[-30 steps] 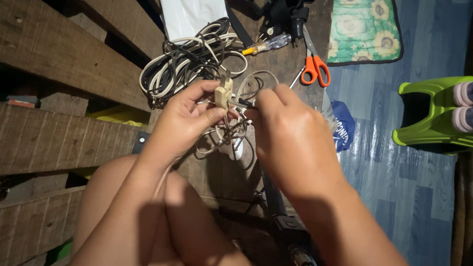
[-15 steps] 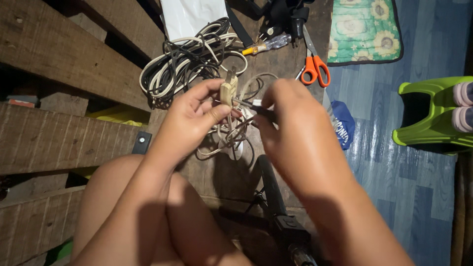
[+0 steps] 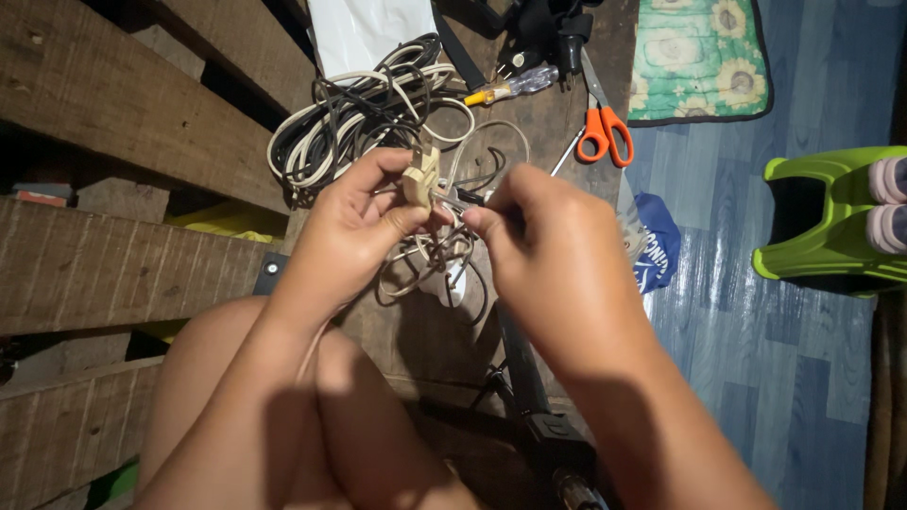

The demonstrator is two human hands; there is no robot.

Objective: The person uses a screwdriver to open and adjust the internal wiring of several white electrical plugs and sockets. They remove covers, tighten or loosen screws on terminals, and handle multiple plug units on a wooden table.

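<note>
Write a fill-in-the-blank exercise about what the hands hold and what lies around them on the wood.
1. The left hand pinches a small cream ____ between thumb and fingers.
2. The right hand holds a thin tool whose tip meets what the ____ hand holds.
3. The scissors lying beyond the hands have ____ handles.
4. The coiled cables lie ____ the hands, on the wooden surface.

Missing words: plug; left; orange; beyond
</note>
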